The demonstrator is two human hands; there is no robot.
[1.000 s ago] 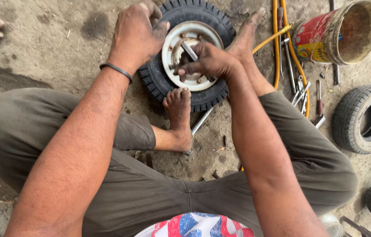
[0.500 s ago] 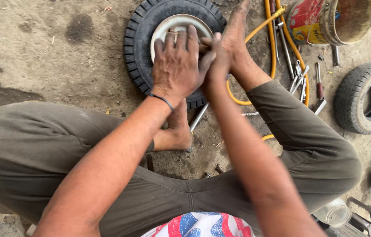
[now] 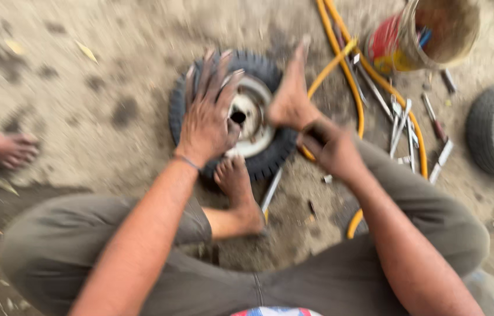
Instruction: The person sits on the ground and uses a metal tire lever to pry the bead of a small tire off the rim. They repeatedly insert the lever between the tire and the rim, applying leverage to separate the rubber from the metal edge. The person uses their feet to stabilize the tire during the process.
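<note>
A small black tyre with a white rim lies flat on the dirt in front of me. My left hand rests flat on it, fingers spread over the tread and the rim. My right hand is off the wheel, just to its right, curled and blurred; something dark may be in it. One of my bare feet presses the tyre's near edge. My other foot sits on its right side.
A yellow hose curves past the wheel. Several metal tools lie to the right, below a red and yellow bucket. Another tyre is at the right edge. Another person's foot shows at the left.
My right hand has pulled away from the rim towards the right. My left hand stays spread on the wheel. The camera has swung, and the view is now blurred.
</note>
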